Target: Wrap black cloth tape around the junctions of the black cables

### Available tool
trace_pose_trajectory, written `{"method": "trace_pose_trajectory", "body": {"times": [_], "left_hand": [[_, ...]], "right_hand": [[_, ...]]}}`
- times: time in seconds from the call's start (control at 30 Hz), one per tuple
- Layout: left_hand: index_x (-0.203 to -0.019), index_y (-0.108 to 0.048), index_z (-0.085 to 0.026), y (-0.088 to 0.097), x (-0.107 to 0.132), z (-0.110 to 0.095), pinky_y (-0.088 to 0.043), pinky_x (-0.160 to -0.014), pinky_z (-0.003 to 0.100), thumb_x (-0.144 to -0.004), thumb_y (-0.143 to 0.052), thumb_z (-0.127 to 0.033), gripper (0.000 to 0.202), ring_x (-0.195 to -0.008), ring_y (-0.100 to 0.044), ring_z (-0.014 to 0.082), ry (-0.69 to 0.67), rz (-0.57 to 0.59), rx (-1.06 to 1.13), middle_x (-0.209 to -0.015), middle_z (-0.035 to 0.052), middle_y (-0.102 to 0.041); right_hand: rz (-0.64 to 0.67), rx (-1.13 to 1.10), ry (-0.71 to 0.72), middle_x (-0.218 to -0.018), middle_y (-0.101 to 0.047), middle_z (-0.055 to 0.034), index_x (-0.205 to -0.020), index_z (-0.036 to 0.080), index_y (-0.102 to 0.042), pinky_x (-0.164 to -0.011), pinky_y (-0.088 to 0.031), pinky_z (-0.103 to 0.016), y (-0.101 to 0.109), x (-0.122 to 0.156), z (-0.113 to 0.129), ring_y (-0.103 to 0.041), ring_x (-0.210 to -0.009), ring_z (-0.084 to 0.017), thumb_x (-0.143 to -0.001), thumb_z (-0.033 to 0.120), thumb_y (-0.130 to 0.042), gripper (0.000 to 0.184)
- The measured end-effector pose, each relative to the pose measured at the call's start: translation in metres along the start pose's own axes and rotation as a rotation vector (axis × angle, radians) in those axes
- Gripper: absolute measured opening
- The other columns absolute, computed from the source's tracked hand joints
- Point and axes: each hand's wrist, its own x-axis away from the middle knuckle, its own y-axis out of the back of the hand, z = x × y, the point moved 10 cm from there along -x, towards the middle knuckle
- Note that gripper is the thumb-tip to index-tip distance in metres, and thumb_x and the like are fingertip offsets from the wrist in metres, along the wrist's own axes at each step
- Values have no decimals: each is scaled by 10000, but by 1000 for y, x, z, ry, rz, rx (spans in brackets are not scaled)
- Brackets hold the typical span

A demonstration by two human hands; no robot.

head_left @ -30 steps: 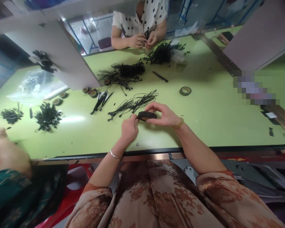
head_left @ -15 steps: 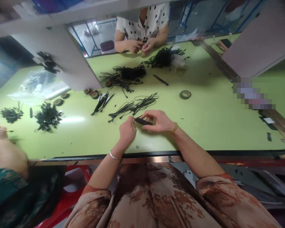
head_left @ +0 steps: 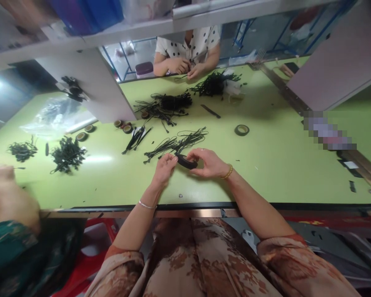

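Note:
A roll of black tape [head_left: 186,161] is gripped at its right side between the thumb and fingers of my right hand [head_left: 209,162]. My left hand [head_left: 166,166] is closed in a pinch at the roll's left edge; what lies between its fingertips is too small to make out. Just beyond both hands, thin black cables [head_left: 190,138] lie loosely bunched on the green table [head_left: 266,173]. A small ring-shaped bit [head_left: 180,196] rests on the table in front of me.
Another tape roll [head_left: 241,130] lies to the right, with a black strip [head_left: 210,110] farther back. Cable piles [head_left: 68,154] spread left. A white upright panel [head_left: 89,82] stands at left under a shelf. A co-worker's hands [head_left: 185,68] work opposite; another person's arm [head_left: 12,189] reaches in from the left.
The tape roll has turned, so its ring face shows more. My left fingers have shifted slightly at its edge. The view has tilted up a little, and the co-worker opposite has moved their hands.

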Motion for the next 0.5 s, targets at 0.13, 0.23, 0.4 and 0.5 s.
{"method": "trace_pose_trajectory", "body": {"times": [0.13,0.23,0.4,0.5], "left_hand": [[-727,-480,-198,1,9,-22,-246,-477,228,-826,-623,-491,340,-481,-306,75,-231,-65,-252,-545,-71,-380],[-767,-539,-197,-5,22,-40,-316,-534,245,-892,-541,-402,240,-516,-391,98,-419,-113,-573,-572,-43,-467],[-768,-599,-184,-19,44,-62,-365,-569,243,-950,-446,-303,266,-553,-493,107,-747,-132,-817,-629,7,-583],[-780,-616,-176,-30,63,-76,-355,-554,239,-951,-466,-239,235,-538,-498,102,-1019,-124,-862,-602,4,-579]], "right_hand": [[3,-178,-73,-852,-671,-34,-919,176,-589,-713,-445,-302,-3,0,-8,-580,-745,-165,-719,402,-745,340],[-42,-457,-218,-798,-660,-44,-817,177,-551,-679,-441,-290,-11,-1,-28,-577,-725,-159,-849,421,-582,248],[-6,-1079,-527,-710,-716,-66,-932,181,-533,-487,-317,-237,-45,3,-59,-570,-543,-154,-868,488,-459,322],[50,-1350,-474,-853,-761,-107,-1118,142,-567,-567,-412,-266,-44,3,-46,-649,-642,-187,-862,466,-421,437]]}}
